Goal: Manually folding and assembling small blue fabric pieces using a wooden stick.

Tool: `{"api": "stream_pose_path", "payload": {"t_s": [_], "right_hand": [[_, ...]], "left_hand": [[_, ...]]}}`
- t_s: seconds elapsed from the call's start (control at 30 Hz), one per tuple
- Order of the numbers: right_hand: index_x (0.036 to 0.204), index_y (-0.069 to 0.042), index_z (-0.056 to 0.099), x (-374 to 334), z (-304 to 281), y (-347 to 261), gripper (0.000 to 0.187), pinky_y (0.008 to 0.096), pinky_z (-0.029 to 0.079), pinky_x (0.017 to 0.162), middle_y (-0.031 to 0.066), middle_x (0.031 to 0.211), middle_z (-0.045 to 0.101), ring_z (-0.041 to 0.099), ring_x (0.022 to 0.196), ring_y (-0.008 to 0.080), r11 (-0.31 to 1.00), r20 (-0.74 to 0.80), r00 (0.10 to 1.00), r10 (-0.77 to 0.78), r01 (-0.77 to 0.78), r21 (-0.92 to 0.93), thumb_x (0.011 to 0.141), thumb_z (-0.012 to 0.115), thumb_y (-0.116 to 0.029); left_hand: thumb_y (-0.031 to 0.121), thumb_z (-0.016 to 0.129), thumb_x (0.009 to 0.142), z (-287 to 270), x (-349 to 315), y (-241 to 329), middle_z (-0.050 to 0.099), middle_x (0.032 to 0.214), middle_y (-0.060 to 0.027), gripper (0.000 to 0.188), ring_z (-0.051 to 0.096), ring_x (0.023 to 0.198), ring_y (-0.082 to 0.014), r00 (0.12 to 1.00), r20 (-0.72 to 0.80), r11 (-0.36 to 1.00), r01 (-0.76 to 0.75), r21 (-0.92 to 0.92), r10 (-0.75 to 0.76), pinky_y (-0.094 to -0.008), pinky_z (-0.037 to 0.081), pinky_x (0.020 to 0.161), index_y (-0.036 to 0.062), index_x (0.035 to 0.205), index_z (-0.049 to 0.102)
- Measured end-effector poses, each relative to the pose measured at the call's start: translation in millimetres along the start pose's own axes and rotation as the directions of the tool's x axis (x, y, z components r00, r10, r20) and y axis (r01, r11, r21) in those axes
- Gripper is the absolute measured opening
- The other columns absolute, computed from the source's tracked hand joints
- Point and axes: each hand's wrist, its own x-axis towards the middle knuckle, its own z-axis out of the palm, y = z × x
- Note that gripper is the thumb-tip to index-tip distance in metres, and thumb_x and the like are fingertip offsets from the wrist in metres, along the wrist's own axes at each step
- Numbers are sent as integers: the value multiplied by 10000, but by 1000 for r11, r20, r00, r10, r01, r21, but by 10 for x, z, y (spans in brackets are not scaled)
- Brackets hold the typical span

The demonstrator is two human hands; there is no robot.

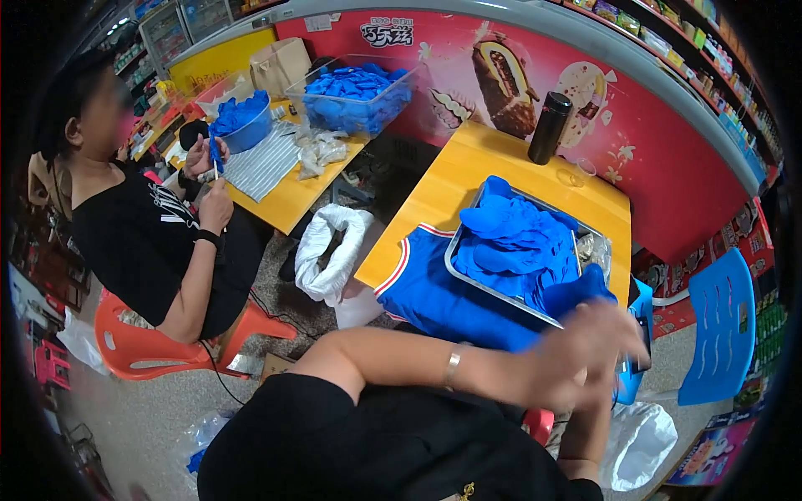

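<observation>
My left hand (568, 355), its forearm crossing from the left with a bracelet at the wrist, is smeared by motion just off the table's near right edge. My right hand (608, 355) overlaps it there, and its fingers are blurred too. Whether either holds anything cannot be made out. Just beyond them, a dark blue piece (576, 292) stands up at the near right corner of a metal tray (493, 296). The tray is heaped with flat, rounded blue pieces (518, 242). Under it lies a blue cloth garment (426, 288) with striped trim.
A black flask (550, 128) and a small clear cup (576, 172) stand toward the table's back. At right is a blue chair (718, 326). A white sack (332, 250) sits between tables. At left, a co-worker (159, 217) holds a blue piece near a clear bin (355, 98).
</observation>
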Motion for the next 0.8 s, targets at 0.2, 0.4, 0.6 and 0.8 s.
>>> {"api": "stream_pose_path", "payload": {"t_s": [0.2, 0.4, 0.6, 0.8], "right_hand": [[735, -2, 623, -205, 457, -186, 141, 237, 395, 513, 30, 600, 565, 514, 541, 102, 999, 167, 985, -48, 47, 10, 720, 698, -121], [762, 16, 590, -234, 868, 20, 172, 259, 391, 504, 59, 698, 564, 495, 554, 117, 981, 301, 954, 17, -74, 179, 771, 663, -140], [935, 13, 624, -300, 998, 189, 160, 239, 416, 627, 50, 887, 586, 525, 688, 101, 868, 309, 930, 200, -314, 384, 836, 590, -109], [788, 30, 618, -288, 964, 465, 141, 239, 371, 573, 32, 700, 555, 469, 641, 77, 853, 268, 945, 187, -292, 433, 806, 624, -110]], "left_hand": [[165, 666, 792, -585, -861, -380, 478, 1135, -75, 473, 473, 1047, -161, 731, -99, 737, 668, -104, -676, -307, 399, 886, 32, 1193, 454], [92, 580, 857, -665, -1198, -548, 593, 889, 0, 135, 526, 802, -47, 523, -209, 531, 602, -596, -827, -204, 438, 730, 19, 971, 582], [87, 592, 852, -576, -1192, -743, 598, 888, 0, 105, 535, 802, -53, 449, -254, 497, 586, -640, -857, -208, 436, 755, 31, 941, 586], [78, 629, 821, -507, -1296, -865, 537, 906, -13, 274, 506, 828, -71, 446, -333, 555, 630, -543, -831, -200, 424, 752, 14, 1057, 506]]}}
